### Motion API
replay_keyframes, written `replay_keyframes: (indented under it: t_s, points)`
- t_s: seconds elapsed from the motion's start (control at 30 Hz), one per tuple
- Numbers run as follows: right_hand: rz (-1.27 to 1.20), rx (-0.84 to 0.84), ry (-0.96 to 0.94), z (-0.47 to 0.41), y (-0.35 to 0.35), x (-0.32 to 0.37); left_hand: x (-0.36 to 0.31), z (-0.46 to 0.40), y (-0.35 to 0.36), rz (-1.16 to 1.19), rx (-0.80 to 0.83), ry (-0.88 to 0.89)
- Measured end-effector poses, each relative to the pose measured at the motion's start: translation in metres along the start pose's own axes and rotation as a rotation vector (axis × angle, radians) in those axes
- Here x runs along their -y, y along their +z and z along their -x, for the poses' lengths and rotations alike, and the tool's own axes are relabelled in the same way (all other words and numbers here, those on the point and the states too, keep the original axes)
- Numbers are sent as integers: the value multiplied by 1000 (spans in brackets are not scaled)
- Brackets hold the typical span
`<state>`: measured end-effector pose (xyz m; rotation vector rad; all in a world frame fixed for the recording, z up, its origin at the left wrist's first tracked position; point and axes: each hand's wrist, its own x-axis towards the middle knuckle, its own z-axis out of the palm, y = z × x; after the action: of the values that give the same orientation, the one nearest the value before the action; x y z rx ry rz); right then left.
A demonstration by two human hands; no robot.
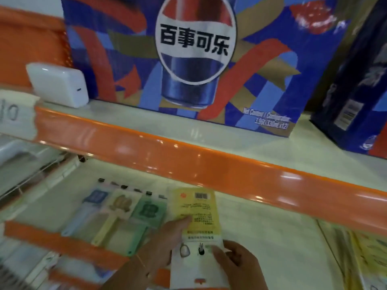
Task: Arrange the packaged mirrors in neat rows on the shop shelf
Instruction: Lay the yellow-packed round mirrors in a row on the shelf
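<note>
Both hands hold a yellow packaged mirror (196, 214), back side up, over the lower shelf (261, 233): the left hand (167, 241) has its thumb laid across the pack's left edge, and the right hand (236, 262) pinches its lower right corner. Just left of this pack lie a green mirror (146, 214), a yellow mirror (120, 208) and a blue mirror (94, 199), side by side in a row. Above it, on the orange-edged upper shelf (188, 155), stands a Pepsi carton (196, 59).

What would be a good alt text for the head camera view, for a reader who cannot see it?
Two hands, left hand and right hand, hold a yellow packaged mirror back side up over the lower shelf, beside a row of blue, yellow and green packaged mirrors. On the orange-edged upper shelf stands a large cola carton.
</note>
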<state>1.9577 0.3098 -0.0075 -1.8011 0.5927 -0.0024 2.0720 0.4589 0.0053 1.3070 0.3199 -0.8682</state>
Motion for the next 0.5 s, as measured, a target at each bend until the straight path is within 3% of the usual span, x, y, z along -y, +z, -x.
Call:
replay_keyframes:
  t_s: [0.3, 0.37, 0.5]
  points:
    - [-369, 225, 164, -10, 45, 25, 0, -12, -59, -266, 60, 107]
    - [-355, 188, 101, -12, 45, 27, -3, -11, -68, -281, 26, 132]
    - [-208, -2, -198, -19, 37, 25, -7, -11, -79, -188, -129, 291]
